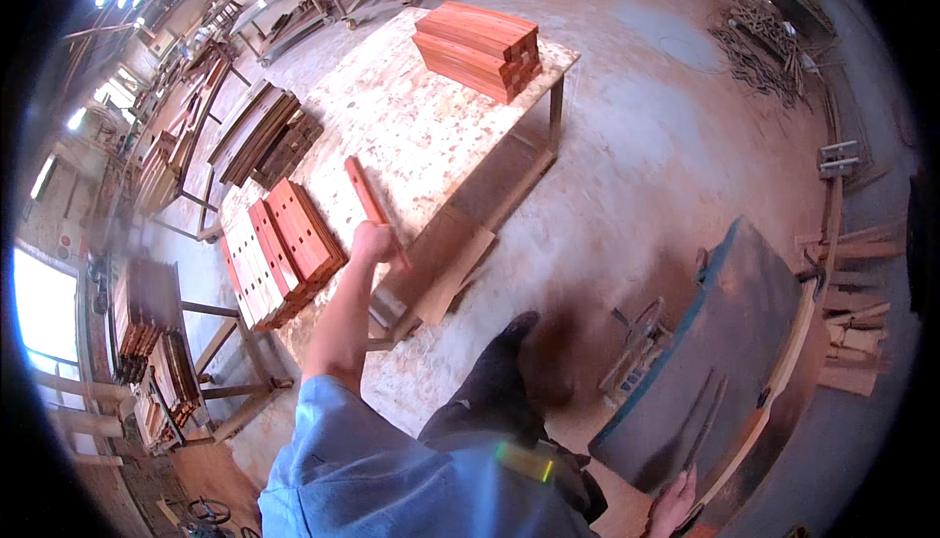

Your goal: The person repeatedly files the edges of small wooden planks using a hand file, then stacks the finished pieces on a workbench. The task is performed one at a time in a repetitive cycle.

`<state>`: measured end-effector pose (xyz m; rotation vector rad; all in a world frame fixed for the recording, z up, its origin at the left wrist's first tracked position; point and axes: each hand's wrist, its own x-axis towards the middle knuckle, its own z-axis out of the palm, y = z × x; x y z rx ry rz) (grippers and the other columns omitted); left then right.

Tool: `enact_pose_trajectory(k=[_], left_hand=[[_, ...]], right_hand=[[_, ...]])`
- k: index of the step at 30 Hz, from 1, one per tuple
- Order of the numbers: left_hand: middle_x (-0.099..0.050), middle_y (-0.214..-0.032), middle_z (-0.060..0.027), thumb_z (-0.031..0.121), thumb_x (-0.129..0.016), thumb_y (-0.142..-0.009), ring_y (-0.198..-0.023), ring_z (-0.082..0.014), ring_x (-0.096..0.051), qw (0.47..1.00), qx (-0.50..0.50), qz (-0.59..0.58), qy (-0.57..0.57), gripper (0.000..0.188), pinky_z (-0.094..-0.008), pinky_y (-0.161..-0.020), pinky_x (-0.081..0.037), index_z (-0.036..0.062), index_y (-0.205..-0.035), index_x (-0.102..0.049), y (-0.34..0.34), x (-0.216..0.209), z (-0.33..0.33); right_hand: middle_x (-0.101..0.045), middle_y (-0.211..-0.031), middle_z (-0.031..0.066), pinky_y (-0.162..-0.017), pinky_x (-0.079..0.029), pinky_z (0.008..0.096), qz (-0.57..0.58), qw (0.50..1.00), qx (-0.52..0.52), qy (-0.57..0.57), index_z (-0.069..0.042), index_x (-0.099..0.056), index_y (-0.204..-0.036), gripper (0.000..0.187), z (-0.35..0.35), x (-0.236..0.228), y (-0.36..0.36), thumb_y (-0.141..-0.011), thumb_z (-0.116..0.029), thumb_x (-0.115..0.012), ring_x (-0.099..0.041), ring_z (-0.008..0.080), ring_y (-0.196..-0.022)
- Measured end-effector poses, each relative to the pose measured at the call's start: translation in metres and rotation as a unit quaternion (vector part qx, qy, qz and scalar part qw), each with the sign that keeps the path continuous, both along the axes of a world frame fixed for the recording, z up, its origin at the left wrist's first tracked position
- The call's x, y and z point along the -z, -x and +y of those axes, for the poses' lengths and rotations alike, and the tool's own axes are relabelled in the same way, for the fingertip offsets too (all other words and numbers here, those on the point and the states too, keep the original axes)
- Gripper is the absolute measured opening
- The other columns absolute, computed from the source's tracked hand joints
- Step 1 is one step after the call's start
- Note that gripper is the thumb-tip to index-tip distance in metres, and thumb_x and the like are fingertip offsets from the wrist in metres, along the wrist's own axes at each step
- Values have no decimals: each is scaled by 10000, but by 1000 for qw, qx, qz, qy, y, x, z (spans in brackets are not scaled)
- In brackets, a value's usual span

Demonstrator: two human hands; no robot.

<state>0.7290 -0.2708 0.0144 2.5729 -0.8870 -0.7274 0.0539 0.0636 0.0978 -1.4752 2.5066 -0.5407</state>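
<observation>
My left hand (372, 242) is closed around a narrow reddish wooden slat (362, 188), which slants up and away over the near edge of the pale, stained worktable (392, 97). Left of that hand lie reddish boards with dark holes (284, 244), set side by side in a stack. A block of stacked reddish wood pieces (477, 46) sits at the table's far end. At the lower right, my right hand (674, 504) is closed on a thin dark strip (707, 425) that reaches over the flat grey machine table (754, 313); a dark shadow runs beside the strip.
A light wooden rail (788, 362) runs along the machine table's right side. Brown plank stacks (259, 132) and racks of wood (147, 318) stand left of the worktable. A pile of scrap (764, 44) lies at the far right. Dusty concrete floor (627, 156) separates worktable and machine.
</observation>
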Motion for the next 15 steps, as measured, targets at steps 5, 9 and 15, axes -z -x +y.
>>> enact_pose_trajectory(k=[5,9,15], left_hand=[[-711,-1010,-241,275,-593,-773,-965,-350,-706,990,-29,-110,-77,427,-419,-857,-552,-50,-1028,-703,-70,0,-49],[-690,-1107,-248,295,-556,-791,-1061,-368,-671,986,-74,-81,-126,491,-454,-914,-524,-46,-1127,-665,-125,33,-60],[-559,-1252,-304,217,-628,-879,-1233,-458,-502,959,-34,-280,14,560,-484,-1002,-460,-19,-1358,-459,-39,-23,-126]], right_hand=[[-476,-660,-22,-459,-337,244,-320,921,213,-69,27,-513,-1367,432,-95,-29,-60,-1030,-235,-451,-413,64,-520],[-436,-651,-31,-463,-340,243,-304,946,96,-51,16,-527,-1349,406,-153,-9,-75,-1024,-221,-477,-409,62,-529],[-563,-748,2,-579,-451,292,-325,929,144,-104,19,-601,-1251,316,-211,-29,-114,-1010,-157,-496,-501,97,-646]])
